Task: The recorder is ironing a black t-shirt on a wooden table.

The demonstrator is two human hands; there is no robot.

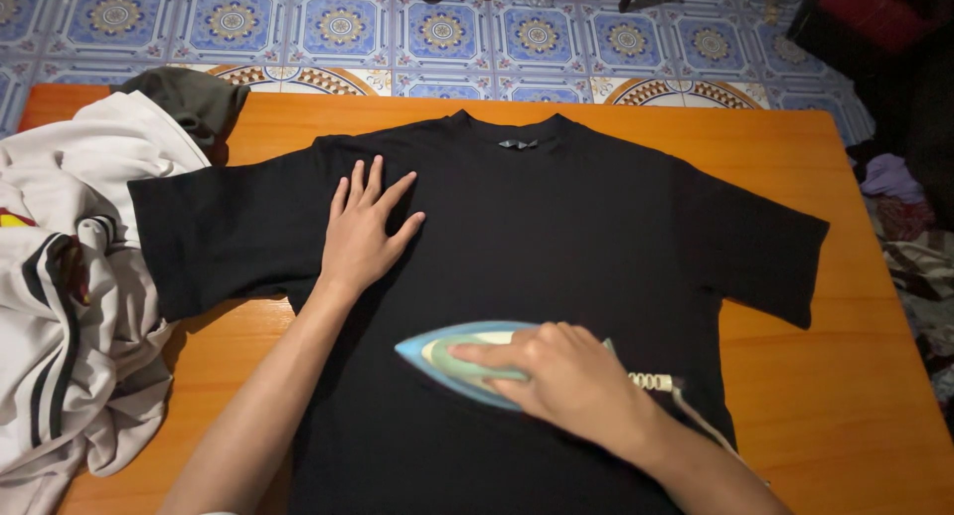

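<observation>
Right hand [566, 381] was closed around iron [467, 361], apparently by its handle; left hand [360, 232] was pressed flat, fingers spread, on black T-shirt [556, 237].

An orange wooden table [825, 396] fills most of the view. At nine o'clock, a heap of white clothing with dark stripes [70, 306] spills over the table's left edge. Just above it, at ten o'clock, lies a crumpled olive-green garment [194, 97]. Blue patterned floor tiles [343, 23] run across twelve o'clock, with dark fabric along the top edge. At three o'clock, beyond the table, sits a pile of mixed cloth [909, 237]; a red item [879, 8] shows at one o'clock.
</observation>
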